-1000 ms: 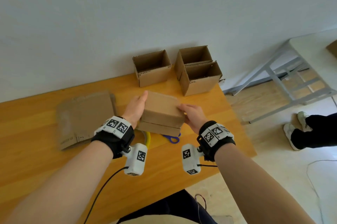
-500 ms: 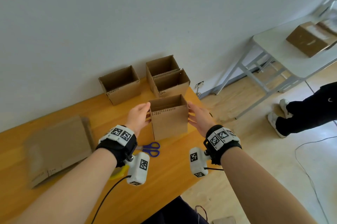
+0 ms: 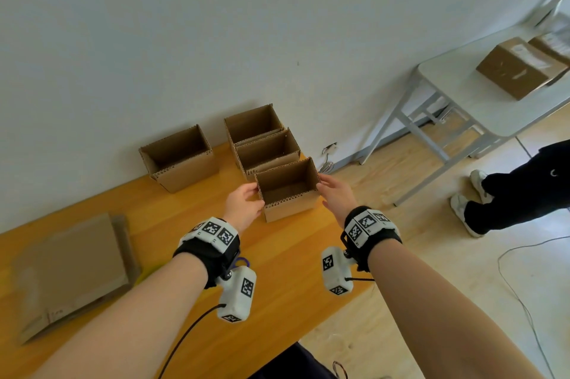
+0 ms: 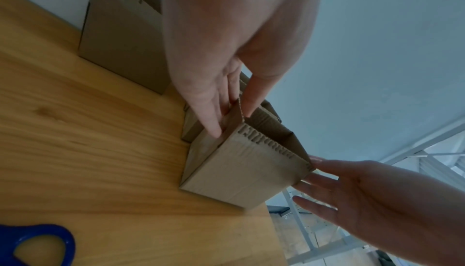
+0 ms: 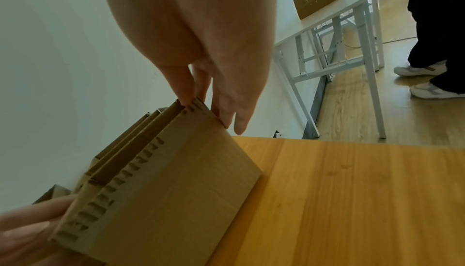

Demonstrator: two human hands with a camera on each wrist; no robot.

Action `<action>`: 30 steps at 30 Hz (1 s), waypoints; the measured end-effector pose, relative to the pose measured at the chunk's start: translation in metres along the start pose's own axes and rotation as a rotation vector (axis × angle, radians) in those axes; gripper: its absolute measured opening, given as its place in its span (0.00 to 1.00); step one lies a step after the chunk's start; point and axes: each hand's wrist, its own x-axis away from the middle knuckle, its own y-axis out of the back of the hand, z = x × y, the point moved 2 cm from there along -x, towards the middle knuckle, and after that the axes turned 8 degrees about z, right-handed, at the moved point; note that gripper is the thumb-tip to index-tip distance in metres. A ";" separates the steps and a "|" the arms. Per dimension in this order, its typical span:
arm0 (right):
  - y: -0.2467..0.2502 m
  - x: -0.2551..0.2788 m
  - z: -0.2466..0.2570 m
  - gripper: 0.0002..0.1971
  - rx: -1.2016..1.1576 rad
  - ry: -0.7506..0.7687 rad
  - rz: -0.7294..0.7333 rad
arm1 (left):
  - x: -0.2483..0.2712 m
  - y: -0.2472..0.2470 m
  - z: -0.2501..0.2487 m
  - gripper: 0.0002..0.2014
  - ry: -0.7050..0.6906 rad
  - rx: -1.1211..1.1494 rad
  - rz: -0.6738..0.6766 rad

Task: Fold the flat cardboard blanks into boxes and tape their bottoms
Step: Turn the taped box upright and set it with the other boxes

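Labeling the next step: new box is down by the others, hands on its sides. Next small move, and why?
Probably let go and draw both hands back. The box stands upright on the table, open side up, against the row. The left hand pinches its left wall; the right hand only touches its right wall with straight fingers.

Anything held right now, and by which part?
The open-topped brown cardboard box nearest the table edge: left hand pinches its left wall's top edge; right hand touches its right wall, fingers straight.

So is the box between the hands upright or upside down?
Upright: the box stands on the table, open top up, inside empty.
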 end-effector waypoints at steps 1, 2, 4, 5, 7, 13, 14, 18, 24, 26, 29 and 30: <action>0.001 -0.001 0.001 0.20 0.041 0.011 0.001 | -0.001 0.000 0.000 0.28 0.003 -0.023 -0.004; 0.001 -0.002 0.003 0.20 0.094 0.024 -0.002 | -0.002 0.000 0.000 0.27 0.009 -0.052 -0.007; -0.001 -0.003 0.007 0.21 0.233 0.045 -0.004 | -0.003 0.000 0.001 0.26 0.015 -0.125 -0.014; -0.002 -0.002 0.010 0.21 0.302 0.054 -0.001 | -0.003 0.001 0.000 0.25 0.011 -0.187 -0.024; -0.006 -0.001 0.018 0.20 0.416 0.067 0.002 | -0.001 0.006 -0.002 0.23 -0.005 -0.406 -0.053; -0.024 0.012 0.046 0.21 0.896 0.249 -0.026 | 0.016 0.040 -0.002 0.16 -0.026 -1.022 -0.077; -0.030 0.014 0.050 0.21 0.962 0.276 -0.016 | 0.019 0.047 -0.001 0.14 -0.020 -1.064 -0.091; -0.061 0.027 0.066 0.19 1.071 0.376 -0.009 | 0.036 0.081 0.002 0.10 -0.009 -1.169 -0.153; -0.122 0.040 0.083 0.18 1.125 0.453 0.059 | 0.065 0.133 0.015 0.10 0.031 -1.190 -0.201; -0.147 0.041 0.085 0.19 1.139 0.458 0.099 | 0.074 0.153 0.024 0.09 0.054 -1.180 -0.228; -0.185 0.045 0.084 0.21 1.189 0.475 0.175 | 0.091 0.181 0.041 0.08 0.097 -1.157 -0.265; -0.196 0.047 0.084 0.21 1.203 0.480 0.192 | 0.096 0.188 0.046 0.08 0.108 -1.146 -0.275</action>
